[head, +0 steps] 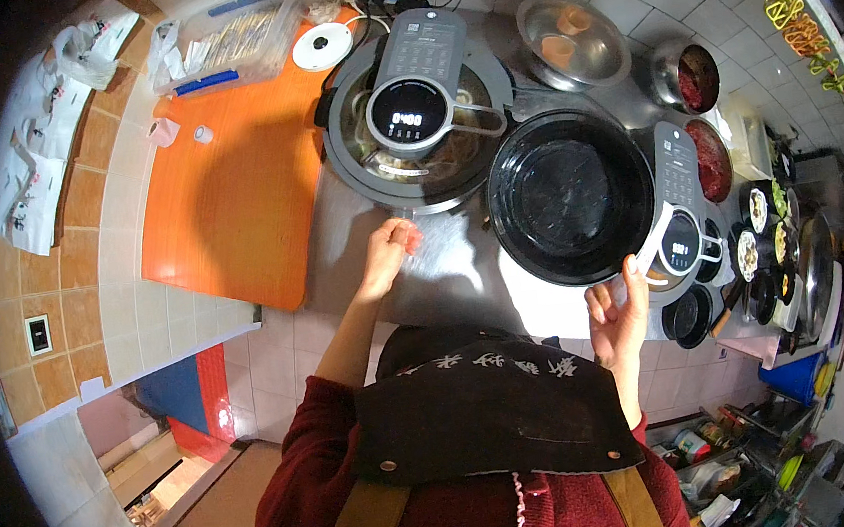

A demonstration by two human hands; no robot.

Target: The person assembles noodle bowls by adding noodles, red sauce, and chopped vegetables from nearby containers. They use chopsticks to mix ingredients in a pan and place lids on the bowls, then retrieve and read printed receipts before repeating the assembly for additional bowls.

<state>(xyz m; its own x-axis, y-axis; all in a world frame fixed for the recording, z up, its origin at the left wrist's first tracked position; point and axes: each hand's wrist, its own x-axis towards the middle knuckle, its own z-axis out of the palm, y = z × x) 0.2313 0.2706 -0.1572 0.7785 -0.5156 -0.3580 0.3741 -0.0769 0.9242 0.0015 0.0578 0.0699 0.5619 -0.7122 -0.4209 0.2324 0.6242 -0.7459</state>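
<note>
My left hand is curled closed over the steel counter, just in front of a round electric pot. Nothing shows between its fingers. The pot's lid is glass, and a grey-handled device with a lit display lies over it. My right hand, thumb up, grips the lower end of a white strip-like object; its exact kind is unclear. That hand is at the near right rim of an empty black round pan. A second grey device with a display lies just to the right.
An orange board lies at left, with a plastic box of skewers behind. At the back stand a steel basin with two brown cups and a steel pot of red contents. Several small food bowls line the right.
</note>
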